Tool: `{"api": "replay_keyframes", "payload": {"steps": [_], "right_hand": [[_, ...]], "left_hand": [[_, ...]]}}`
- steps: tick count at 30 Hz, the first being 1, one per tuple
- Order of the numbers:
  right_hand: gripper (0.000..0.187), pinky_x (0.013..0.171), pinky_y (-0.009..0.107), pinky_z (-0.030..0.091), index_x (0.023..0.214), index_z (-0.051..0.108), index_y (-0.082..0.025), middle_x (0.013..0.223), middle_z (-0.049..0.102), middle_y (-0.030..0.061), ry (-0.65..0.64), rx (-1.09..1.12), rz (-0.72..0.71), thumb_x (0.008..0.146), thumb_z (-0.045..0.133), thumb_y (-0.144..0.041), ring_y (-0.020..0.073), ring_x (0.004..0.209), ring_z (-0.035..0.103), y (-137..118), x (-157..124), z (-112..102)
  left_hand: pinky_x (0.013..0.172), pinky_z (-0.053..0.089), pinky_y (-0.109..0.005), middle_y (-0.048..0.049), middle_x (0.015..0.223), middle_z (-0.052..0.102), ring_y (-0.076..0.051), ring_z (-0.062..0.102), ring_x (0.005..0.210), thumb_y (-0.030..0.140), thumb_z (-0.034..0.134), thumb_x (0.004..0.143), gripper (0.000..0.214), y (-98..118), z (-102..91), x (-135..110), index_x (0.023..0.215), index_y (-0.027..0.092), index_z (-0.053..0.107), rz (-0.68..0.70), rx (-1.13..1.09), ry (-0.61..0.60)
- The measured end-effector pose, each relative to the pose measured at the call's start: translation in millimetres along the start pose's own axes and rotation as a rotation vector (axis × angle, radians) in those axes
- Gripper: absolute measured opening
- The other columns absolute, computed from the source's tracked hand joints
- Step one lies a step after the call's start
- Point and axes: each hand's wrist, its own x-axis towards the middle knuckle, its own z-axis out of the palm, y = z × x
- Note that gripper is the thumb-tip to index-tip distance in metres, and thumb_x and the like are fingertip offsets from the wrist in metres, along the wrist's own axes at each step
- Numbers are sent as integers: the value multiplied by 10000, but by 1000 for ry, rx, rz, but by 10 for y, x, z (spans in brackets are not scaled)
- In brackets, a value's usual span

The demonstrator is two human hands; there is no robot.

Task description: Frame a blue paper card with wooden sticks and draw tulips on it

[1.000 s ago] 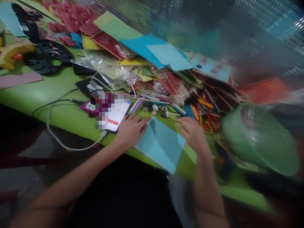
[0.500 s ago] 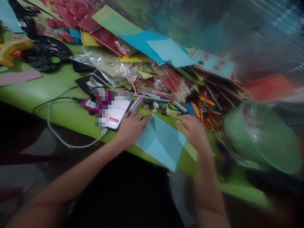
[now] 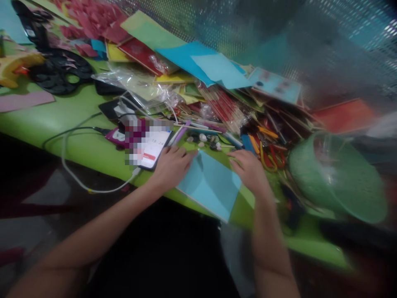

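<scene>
A light blue square of paper (image 3: 214,187) lies at the near edge of the green table (image 3: 62,120), partly folded. My left hand (image 3: 171,167) rests flat on its left corner, fingers stretched out along the upper edge. My right hand (image 3: 249,170) presses on the paper's right side with fingers extended and close together. Neither hand holds anything else.
A phone (image 3: 151,151) with a white cable (image 3: 77,178) lies left of my left hand. Behind the paper are small pebbles (image 3: 204,142), sticks, scissors (image 3: 269,159) and stacked coloured sheets (image 3: 198,62). A green bowl (image 3: 338,182) stands at the right. Black cut-outs (image 3: 58,74) sit far left.
Both hands stay on the blue paper; my right hand has shifted slightly left along it. The view has barely moved.
</scene>
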Motion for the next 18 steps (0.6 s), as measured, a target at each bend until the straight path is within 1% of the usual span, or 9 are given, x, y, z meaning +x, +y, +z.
{"api": "replay_keyframes", "payload": {"steps": [4,9,14,18], "right_hand": [[305,991,501,541,1210,787,-202,1176,787,133,-5,-5,1,1018,551,-236,334,1110,700,-3,3,0],[306,996,529,547,1212,786,-188,1173,787,145,5,3,-15,1022,553,-250,345,1111,702,-4,1,-10],[299,1004,515,543,1215,785,-205,1163,787,132,11,13,-29,1023,560,-251,330,1113,700,-4,-7,-11],[293,991,504,542,1210,785,-196,1157,786,132,20,6,-26,1025,568,-259,332,1104,700,-11,-14,-14]], "left_hand": [[872,415,-427,-84,988,754,-302,667,1003,228,507,1054,387,-8,5,-2,1373,289,717,-1,-7,8],[858,422,-420,-78,984,750,-291,669,976,247,492,1071,408,-38,23,0,1430,308,677,-12,-21,15],[845,421,-425,-86,958,728,-296,656,966,218,483,1066,417,-52,42,2,1405,330,698,-23,-20,-13],[853,425,-429,-89,962,719,-300,650,982,205,499,1055,429,-46,32,0,1417,336,688,-31,-13,-28]]}}
